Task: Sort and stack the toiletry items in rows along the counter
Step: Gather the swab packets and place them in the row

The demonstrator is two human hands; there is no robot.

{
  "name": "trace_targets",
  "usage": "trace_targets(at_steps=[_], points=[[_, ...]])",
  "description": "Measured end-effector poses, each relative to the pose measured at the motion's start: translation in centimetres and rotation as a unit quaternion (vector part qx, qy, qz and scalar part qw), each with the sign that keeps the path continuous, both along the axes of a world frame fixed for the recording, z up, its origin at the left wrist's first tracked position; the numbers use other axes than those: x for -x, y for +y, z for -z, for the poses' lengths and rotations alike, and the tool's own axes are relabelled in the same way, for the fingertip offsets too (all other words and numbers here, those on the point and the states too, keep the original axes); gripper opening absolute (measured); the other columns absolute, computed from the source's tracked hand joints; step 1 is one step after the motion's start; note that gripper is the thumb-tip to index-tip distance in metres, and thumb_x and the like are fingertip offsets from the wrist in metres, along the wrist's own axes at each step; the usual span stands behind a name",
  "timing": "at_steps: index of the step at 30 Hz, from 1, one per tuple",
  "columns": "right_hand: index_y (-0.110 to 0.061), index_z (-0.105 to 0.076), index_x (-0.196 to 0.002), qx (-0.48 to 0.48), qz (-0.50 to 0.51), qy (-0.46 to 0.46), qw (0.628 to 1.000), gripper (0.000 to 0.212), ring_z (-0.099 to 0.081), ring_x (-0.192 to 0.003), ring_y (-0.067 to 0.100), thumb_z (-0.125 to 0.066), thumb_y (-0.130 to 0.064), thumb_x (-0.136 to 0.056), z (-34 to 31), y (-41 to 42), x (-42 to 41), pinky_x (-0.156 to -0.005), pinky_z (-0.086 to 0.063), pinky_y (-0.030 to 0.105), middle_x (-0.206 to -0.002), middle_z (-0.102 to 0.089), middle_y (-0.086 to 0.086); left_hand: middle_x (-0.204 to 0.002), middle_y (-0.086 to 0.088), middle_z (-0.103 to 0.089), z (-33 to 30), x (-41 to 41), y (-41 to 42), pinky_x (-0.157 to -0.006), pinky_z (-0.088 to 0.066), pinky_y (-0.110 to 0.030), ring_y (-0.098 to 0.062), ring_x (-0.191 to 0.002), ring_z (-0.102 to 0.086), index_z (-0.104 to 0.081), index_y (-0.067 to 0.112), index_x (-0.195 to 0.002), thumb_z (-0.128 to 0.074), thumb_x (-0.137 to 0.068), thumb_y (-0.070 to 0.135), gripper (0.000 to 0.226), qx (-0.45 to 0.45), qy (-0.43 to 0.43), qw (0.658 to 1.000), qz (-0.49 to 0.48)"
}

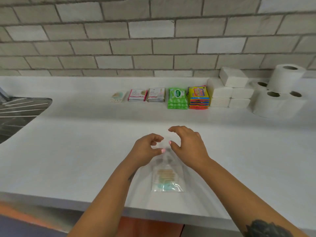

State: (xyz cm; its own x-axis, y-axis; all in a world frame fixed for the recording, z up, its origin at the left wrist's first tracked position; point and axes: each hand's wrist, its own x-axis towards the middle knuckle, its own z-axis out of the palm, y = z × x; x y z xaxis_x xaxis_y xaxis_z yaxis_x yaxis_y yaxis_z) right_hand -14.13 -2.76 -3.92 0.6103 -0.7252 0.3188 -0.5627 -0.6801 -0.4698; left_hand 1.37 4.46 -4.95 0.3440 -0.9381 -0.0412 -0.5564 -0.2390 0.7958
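Honestly, both hands, left hand [147,149] and right hand [188,147], pinch the clear bag's [166,178] far end; its long axis points up-frame toward the row's left-end matching packet [118,96].

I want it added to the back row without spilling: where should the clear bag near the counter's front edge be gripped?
Likely by its empty upper part, from above: the clear bag lies flat, contents bunched at its near end, and both the left hand and right hand are already there.

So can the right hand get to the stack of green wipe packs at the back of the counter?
Probably yes: the right hand is busy at the clear plastic bag, but bare white counter lies between it and the green wipe packs.
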Motion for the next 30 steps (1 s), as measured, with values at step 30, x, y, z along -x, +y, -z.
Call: trace_targets(at_steps=[30], points=[[-0.023, -0.052, -0.124, -0.119, 0.043, -0.113, 0.986, 0.042, -0.053, -0.105, 0.01, -0.066, -0.02, -0.084, -0.7, -0.8, -2.4, -0.089, -0.043, 0.027, -0.121, -0.056, -0.009, -0.088, -0.002, -0.066, -0.9, -3.7, -0.6, -0.056, -0.051, -0.02, -0.014, -0.076, -0.064, -0.058, 0.012, -0.1, -0.082, -0.07, 0.018, 0.039, -0.046, 0.169, 0.983, -0.049]])
